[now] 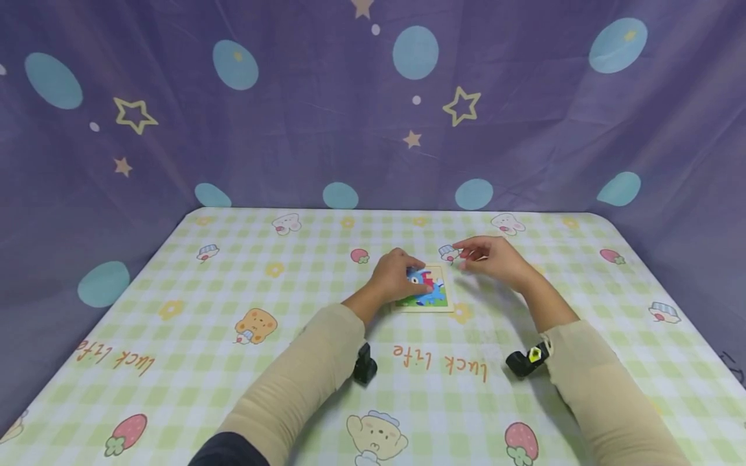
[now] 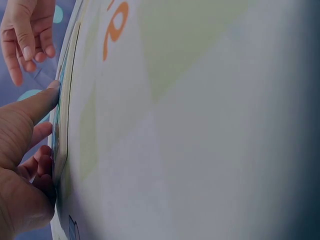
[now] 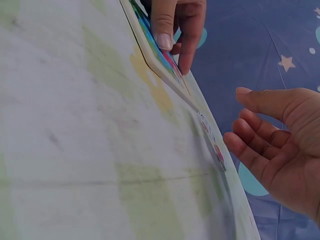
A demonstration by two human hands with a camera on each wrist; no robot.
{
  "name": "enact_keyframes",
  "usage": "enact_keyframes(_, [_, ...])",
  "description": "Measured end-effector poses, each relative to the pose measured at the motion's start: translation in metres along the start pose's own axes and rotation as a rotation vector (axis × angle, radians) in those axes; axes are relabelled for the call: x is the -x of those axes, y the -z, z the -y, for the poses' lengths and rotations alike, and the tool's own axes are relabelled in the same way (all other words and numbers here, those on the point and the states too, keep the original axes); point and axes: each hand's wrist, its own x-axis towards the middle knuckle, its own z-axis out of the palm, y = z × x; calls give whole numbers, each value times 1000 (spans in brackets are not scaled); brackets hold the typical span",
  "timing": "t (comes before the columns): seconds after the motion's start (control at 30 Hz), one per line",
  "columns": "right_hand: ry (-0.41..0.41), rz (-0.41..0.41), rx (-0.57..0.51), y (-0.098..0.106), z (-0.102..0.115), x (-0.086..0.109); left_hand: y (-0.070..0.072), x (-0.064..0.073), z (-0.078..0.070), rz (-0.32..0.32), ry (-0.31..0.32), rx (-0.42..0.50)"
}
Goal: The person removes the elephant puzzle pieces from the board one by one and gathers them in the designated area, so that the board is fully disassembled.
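A small square picture puzzle (image 1: 438, 299) with a pale wooden frame lies flat on the table, showing a blue cartoon animal with red on a green ground. My left hand (image 1: 393, 277) rests on its left side, thumb and forefinger spread apart and touching the picture. In the left wrist view the thumb (image 2: 42, 102) presses the puzzle's face, beside the pale edge of the board (image 2: 65, 110). To the right of the puzzle, my right hand (image 1: 495, 260) hovers above the cloth with loosely bent fingers and nothing between them.
The table is covered by a green-and-white checked cloth (image 1: 221, 382) printed with strawberries, bears and lettering. Behind it hangs a purple curtain (image 1: 326, 129) with stars and blue ovals. Black wrist devices (image 1: 527, 360) sit by both sleeves.
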Motion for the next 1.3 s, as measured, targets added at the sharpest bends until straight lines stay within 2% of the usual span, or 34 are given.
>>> enact_keyframes(0.43, [-13, 18, -37, -6, 9, 8, 1, -2, 1, 2, -1, 5])
enact_keyframes(0.63, [5, 41, -40, -11, 12, 10, 3, -3, 2, 27, -15, 1])
enact_keyframes(0.97, [74, 126, 26, -20, 14, 11, 7, -2, 7, 93, -45, 26])
enact_keyframes(1.3, [57, 227, 87, -25, 12, 8, 9, -3, 18, 140, -68, 116])
